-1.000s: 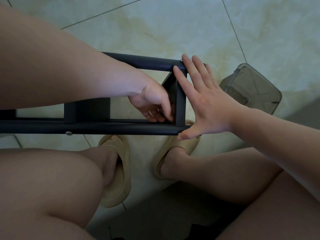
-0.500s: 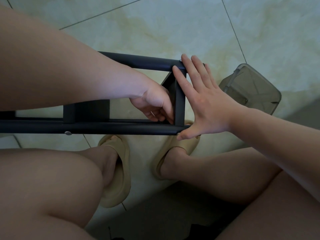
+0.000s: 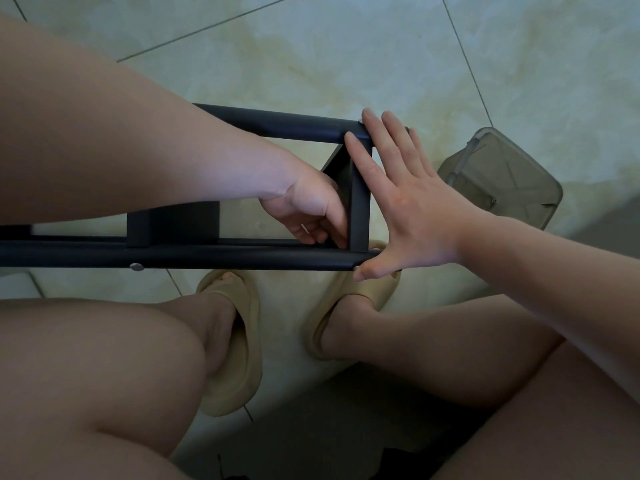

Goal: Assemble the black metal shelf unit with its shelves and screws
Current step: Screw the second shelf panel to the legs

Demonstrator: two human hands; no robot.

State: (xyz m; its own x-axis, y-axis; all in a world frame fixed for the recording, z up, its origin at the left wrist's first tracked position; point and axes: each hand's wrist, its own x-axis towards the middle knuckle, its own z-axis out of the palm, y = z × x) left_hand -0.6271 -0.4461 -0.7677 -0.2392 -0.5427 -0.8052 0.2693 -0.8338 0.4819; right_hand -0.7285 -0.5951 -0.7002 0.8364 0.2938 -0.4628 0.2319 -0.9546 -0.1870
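Observation:
The black metal shelf frame (image 3: 194, 256) lies across my view above my knees, with two long round tubes and flat cross pieces between them. My right hand (image 3: 407, 209) is spread flat against the frame's right end, fingers straight along the end cross piece (image 3: 360, 209), thumb at the near tube's tip. My left hand (image 3: 311, 211) reaches inside the frame with fingers curled at the inner side of that cross piece, near its lower corner; what the fingertips hold is hidden. A silver screw head (image 3: 137, 267) shows on the near tube.
A translucent grey plastic box (image 3: 502, 174) stands on the tiled floor just right of the frame's end. My feet in tan slippers (image 3: 235, 341) rest on the floor under the frame. My knees fill the lower corners of the view.
Almost nothing moved. My left fingers shifted slightly at the inner corner of the end cross piece, while my right hand stayed flat against the frame's end.

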